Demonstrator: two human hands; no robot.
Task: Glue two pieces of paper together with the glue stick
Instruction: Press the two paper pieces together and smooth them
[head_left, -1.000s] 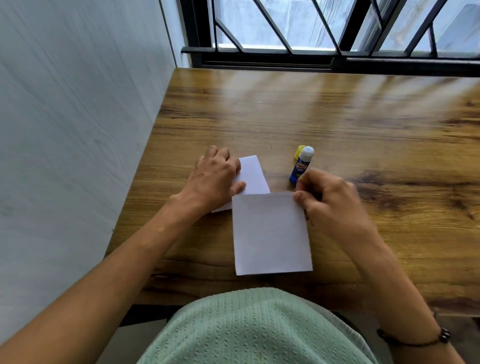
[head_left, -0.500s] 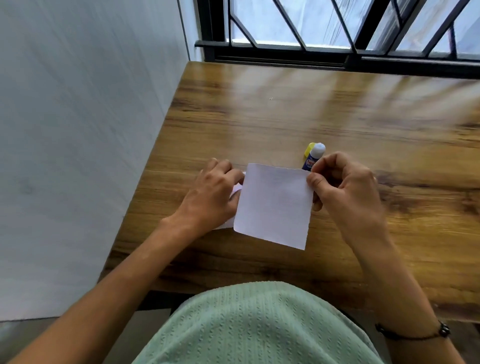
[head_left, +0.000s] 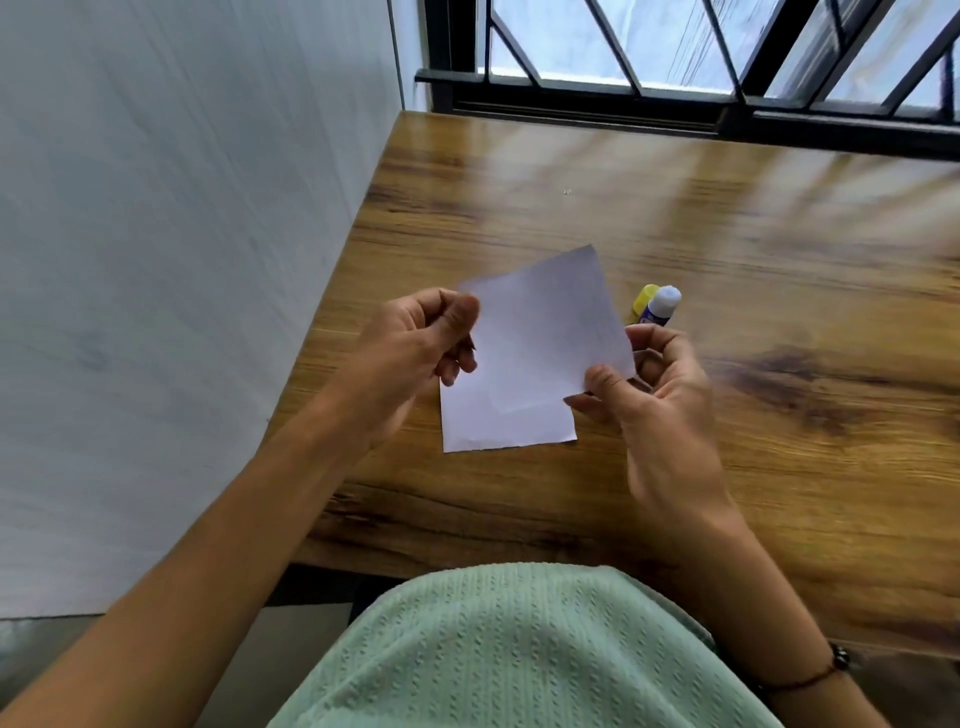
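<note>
Head camera, looking down: a person held one white sheet of paper (head_left: 545, 332) tilted above a wooden table (head_left: 727, 260), the left hand (head_left: 415, 348) pinching its upper-left corner, the right hand (head_left: 639, 384) pinching its lower-right corner. The second sheet (head_left: 498, 426) lay flat beneath it. An uncapped glue stick (head_left: 658, 307) stood just beyond the right hand's fingers, its yellow cap (head_left: 641, 301) beside it.

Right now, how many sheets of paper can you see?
2. One paper sheet is pinched in the air between the left hand and right hand; the other sheet lies on the table beneath it, partly covered.
</note>
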